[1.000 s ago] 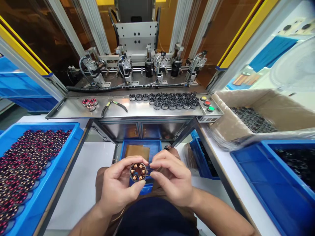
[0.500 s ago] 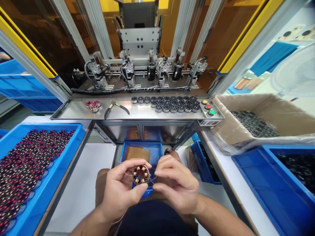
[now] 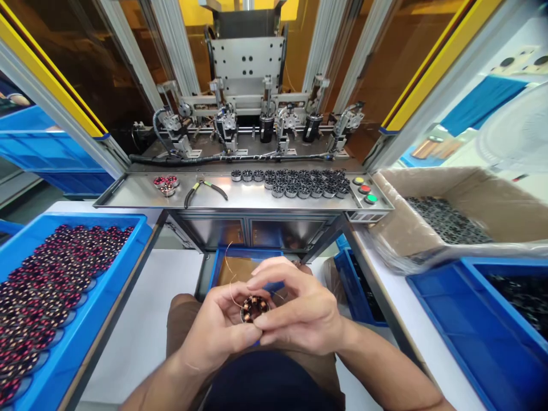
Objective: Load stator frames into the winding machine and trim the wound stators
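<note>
A small round motor stator (image 3: 256,309) with copper windings is held in front of my lap. My left hand (image 3: 218,325) wraps its left side, thumb below and fingers behind. My right hand (image 3: 302,308) arches over the right side, its thumb and fingertips closed on the near right rim. One thin copper wire (image 3: 230,268) loops up from the stator's left side. Another short wire end (image 3: 279,295) shows under my right fingers. Part of the stator is covered by both hands.
Ahead, a metal ledge (image 3: 205,201) carries cutting pliers (image 3: 201,188), rows of unwound stators (image 3: 299,181), a few red-and-copper ones (image 3: 166,184) and push buttons (image 3: 363,189). A blue bin of wound stators (image 3: 64,285) stands left. A lined carton (image 3: 454,214) and a blue bin (image 3: 466,319) stand right.
My right hand has come left from the wires onto the stator's rim, partly covering it. The stator has shifted slightly right, and a wire now stands up at its left.
</note>
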`<state>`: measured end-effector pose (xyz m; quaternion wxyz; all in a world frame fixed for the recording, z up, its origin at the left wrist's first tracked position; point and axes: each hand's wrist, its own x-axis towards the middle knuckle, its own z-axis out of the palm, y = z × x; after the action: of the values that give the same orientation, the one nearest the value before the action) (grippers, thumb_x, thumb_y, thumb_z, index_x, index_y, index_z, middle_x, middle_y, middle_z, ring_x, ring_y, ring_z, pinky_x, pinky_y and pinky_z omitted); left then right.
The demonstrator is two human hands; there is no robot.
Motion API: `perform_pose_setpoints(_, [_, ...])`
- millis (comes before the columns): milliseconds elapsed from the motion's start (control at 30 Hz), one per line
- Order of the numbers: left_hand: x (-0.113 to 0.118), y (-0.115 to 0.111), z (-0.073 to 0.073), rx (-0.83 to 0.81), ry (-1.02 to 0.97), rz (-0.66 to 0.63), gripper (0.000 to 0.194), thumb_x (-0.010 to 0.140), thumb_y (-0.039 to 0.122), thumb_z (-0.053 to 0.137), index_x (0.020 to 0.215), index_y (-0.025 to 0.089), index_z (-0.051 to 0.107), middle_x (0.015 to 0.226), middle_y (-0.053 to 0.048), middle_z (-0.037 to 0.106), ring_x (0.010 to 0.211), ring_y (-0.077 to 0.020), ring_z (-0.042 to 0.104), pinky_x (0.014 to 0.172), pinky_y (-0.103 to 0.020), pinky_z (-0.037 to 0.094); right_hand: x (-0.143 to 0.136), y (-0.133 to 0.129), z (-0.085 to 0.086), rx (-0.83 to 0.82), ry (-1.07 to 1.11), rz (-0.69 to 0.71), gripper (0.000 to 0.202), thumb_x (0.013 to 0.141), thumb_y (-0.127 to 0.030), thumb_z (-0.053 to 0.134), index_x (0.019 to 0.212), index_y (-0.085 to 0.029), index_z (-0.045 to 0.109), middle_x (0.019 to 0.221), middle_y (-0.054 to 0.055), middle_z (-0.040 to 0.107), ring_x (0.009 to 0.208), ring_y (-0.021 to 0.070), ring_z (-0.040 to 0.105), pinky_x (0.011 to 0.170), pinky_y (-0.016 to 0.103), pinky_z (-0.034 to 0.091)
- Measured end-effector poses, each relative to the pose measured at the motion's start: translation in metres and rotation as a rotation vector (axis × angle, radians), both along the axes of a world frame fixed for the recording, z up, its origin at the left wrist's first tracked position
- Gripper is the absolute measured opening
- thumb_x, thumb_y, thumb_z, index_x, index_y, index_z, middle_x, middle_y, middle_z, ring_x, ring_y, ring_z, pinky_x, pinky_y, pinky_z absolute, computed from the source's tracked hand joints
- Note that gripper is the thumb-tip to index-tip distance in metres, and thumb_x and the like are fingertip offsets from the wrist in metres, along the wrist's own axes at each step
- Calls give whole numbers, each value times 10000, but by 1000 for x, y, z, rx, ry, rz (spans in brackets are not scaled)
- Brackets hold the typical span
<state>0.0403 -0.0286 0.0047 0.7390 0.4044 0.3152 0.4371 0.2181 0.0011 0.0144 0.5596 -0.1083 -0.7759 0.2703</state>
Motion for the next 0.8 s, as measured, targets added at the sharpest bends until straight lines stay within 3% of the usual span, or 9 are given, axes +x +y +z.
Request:
perform_pose_setpoints(167, [1, -1, -1, 2, -68, 26, 401, 610, 291, 894, 982, 203, 771, 899, -67, 771, 753, -146, 697, 668, -187, 555, -1, -21, -9, 146, 35, -366, 58, 893, -136, 666, 931, -133, 711, 983, 86, 684, 912, 182, 604, 757, 355, 560])
perform_pose_setpoints(333, [2, -6, -4, 317, 43, 246, 461, 625, 102, 871, 1047, 251, 757, 1070, -58, 767, 998, -184, 709, 859, -207, 556, -3, -37, -12, 266, -11, -625, 106, 903, -108, 617, 973, -124, 695, 862, 65, 684, 837, 186, 608, 710, 349, 579])
perform_pose_setpoints(533, [6, -8, -4, 539, 138, 403, 519, 640, 31, 843, 1083, 280, 736, 1095, -42, 753, 1026, -174, 699, 846, -205, 565, -16, -40, -12, 147, 59, -587, 255, 883, -65, 586, 1115, -146, 651, 809, 74, 665, 724, 175, 637, 637, 334, 584])
perform_pose_setpoints(800, [9, -10, -12, 480, 84, 420, 450, 682, 75, 836, 1052, 304, 724, 1153, -19, 724, 1027, -158, 693, 852, -210, 567, -35, -42, -25, -239, 187, -549, 89, 919, -118, 544, 914, -185, 603, 751, 39, 612, 709, 157, 604, 622, 287, 535])
